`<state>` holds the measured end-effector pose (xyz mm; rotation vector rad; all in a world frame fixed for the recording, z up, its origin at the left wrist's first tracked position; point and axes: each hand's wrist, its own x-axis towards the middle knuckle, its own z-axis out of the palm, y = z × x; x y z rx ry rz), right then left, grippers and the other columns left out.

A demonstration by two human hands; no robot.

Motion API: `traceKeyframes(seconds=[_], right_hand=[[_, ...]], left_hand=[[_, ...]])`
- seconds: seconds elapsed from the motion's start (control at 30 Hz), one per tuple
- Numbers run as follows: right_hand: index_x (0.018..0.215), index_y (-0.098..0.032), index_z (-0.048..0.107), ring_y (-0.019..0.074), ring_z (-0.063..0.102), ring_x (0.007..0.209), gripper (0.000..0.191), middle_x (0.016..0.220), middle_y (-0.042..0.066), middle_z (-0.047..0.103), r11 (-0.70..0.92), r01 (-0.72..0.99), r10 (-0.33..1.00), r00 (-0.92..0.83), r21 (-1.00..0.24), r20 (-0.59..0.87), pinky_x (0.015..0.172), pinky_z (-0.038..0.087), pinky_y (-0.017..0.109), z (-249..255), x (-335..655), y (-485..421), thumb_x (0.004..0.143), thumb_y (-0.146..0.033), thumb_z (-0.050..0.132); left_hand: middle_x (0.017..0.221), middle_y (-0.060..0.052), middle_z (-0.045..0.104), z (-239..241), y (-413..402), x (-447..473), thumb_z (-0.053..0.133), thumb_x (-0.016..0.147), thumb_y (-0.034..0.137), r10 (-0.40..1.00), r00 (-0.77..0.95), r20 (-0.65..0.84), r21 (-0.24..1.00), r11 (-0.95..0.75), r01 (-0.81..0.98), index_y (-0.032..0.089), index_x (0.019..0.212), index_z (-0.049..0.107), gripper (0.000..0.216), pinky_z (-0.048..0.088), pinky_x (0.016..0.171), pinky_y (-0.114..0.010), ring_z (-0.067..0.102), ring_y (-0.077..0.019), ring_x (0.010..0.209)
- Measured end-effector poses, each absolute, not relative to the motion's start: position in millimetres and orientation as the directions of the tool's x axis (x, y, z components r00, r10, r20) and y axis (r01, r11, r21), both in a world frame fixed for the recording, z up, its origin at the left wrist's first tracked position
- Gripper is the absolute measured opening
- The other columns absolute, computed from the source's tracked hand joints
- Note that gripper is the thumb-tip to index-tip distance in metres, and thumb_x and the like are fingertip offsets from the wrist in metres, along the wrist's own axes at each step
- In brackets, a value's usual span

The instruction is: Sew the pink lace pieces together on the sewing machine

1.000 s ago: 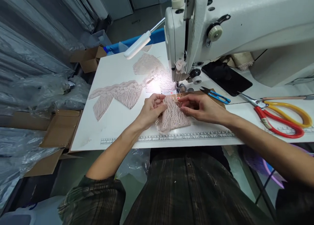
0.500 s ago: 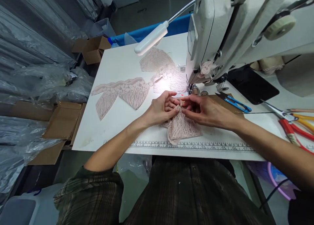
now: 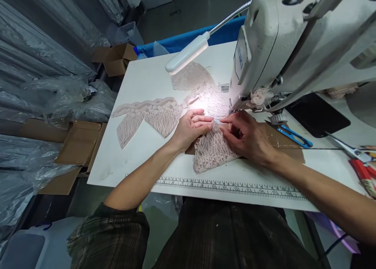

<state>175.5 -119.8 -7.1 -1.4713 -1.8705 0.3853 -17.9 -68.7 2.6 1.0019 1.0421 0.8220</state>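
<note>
A pale pink lace piece (image 3: 210,151) lies on the white table (image 3: 141,85) just in front of the white sewing machine (image 3: 293,38). My left hand (image 3: 189,128) rests on the piece's left upper edge, fingers curled and pinching the lace. My right hand (image 3: 245,136) presses on the right upper edge, its fingertips pinched on the lace close to the machine's needle area. Both hands meet at the lit spot under the lamp (image 3: 188,57).
More lace pieces (image 3: 152,114) lie to the left and another lace piece (image 3: 194,79) behind. Blue thread snips (image 3: 289,130) and red-handled scissors (image 3: 362,165) lie on the right. A printed ruler (image 3: 229,186) runs along the table's front edge. Cardboard boxes (image 3: 79,147) and plastic sheeting sit left.
My hands slid the lace piece forward toward the needle and closer together. The view leaned in toward the machine and shifted right.
</note>
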Motion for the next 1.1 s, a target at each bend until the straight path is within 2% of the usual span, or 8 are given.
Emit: traceKeyframes(seconds=[0.23,0.47,0.67,0.73,0.93,1.1], right_hand=[[0.099,-0.021,0.074,0.0163,0.059,0.071,0.026,0.09,0.007,0.067,0.366,0.69,0.906,-0.112,-0.624,0.407,0.064,0.045,0.031,-12,166,-119,0.098,-0.036,0.052],[0.088,-0.02,0.069,0.0169,0.057,0.069,0.029,0.084,0.006,0.066,0.305,0.72,0.935,-0.102,-0.623,0.34,0.061,0.038,0.031,-14,164,-117,0.098,-0.039,0.05],[0.089,-0.019,0.061,0.0179,0.053,0.069,0.028,0.097,0.011,0.065,0.28,0.855,0.946,-0.167,-0.438,0.278,0.054,0.022,0.03,-11,161,-120,0.097,-0.037,0.041],[0.091,-0.019,0.057,0.0178,0.05,0.067,0.027,0.1,0.012,0.064,0.274,0.863,0.949,-0.171,-0.425,0.265,0.054,0.02,0.031,-12,160,-121,0.096,-0.036,0.037],[0.086,-0.023,0.047,0.0166,0.047,0.066,0.022,0.081,0.004,0.057,0.243,0.626,0.966,-0.092,-0.741,0.24,0.062,0.037,0.032,-8,162,-120,0.096,-0.041,0.04],[0.083,-0.024,0.047,0.0151,0.044,0.06,0.02,0.072,0.0,0.053,0.221,0.53,0.975,-0.099,-0.819,0.199,0.061,0.037,0.031,-2,167,-118,0.094,-0.041,0.045]], left_hand=[[0.106,-0.01,0.074,3,-69,-17,0.083,0.072,0.008,0.902,0.307,-0.303,0.934,0.345,-0.091,0.011,0.121,0.053,0.058,0.057,0.089,-0.032,0.073,-0.0136,0.087],[0.106,-0.011,0.074,4,-73,-14,0.084,0.072,0.011,0.915,0.338,-0.223,0.963,0.261,-0.07,0.011,0.121,0.049,0.06,0.059,0.083,-0.027,0.073,-0.0119,0.082],[0.113,-0.013,0.073,2,-81,-11,0.083,0.073,0.018,0.925,0.356,-0.136,0.988,0.153,-0.02,0.013,0.124,0.046,0.063,0.06,0.082,-0.027,0.074,-0.0131,0.083],[0.113,-0.013,0.073,2,-82,-11,0.084,0.072,0.018,0.926,0.35,-0.137,0.987,0.158,-0.033,0.013,0.123,0.046,0.063,0.06,0.083,-0.027,0.074,-0.0123,0.082],[0.118,-0.017,0.072,2,-80,-13,0.085,0.072,0.016,0.915,0.352,-0.196,0.97,0.234,-0.071,0.011,0.123,0.048,0.064,0.059,0.087,-0.03,0.074,-0.0141,0.087],[0.117,-0.017,0.072,1,-78,-14,0.085,0.07,0.012,0.912,0.344,-0.223,0.953,0.279,-0.122,0.011,0.122,0.051,0.062,0.058,0.088,-0.032,0.074,-0.0152,0.087]])
